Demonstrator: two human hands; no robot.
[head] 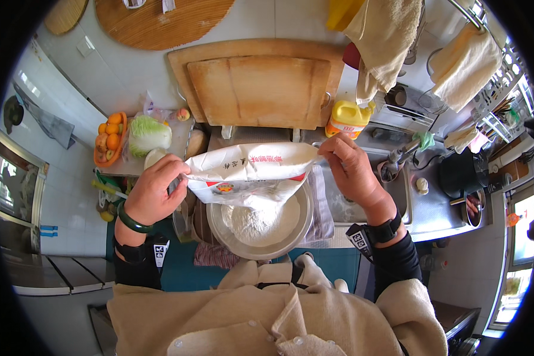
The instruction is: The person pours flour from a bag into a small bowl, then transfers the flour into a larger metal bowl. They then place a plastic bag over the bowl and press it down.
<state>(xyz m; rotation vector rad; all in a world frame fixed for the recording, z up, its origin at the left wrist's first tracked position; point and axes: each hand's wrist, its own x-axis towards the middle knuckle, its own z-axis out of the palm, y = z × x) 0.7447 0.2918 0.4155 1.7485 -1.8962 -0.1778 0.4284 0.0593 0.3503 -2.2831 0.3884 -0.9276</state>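
A white printed flour bag [249, 167] hangs tilted between my two hands, its mouth pointing down. My left hand [158, 189] pinches its left corner, and my right hand [345, 164] grips the opposite corner. White flour [260, 222] lies heaped under the bag's mouth, inside a wide metal basin [244, 252]. The bag's lower edge overlaps the heap, so I cannot tell whether they touch. Part of the basin's far rim is hidden behind the bag.
Wooden boards [258, 91] lean on the back wall beside a yellow jug [349, 119]. Right of the basin are a striped cloth [319, 209] and a steel sink [345, 209]. To the left stand a napa cabbage [149, 135] and an orange fruit basket [124, 129].
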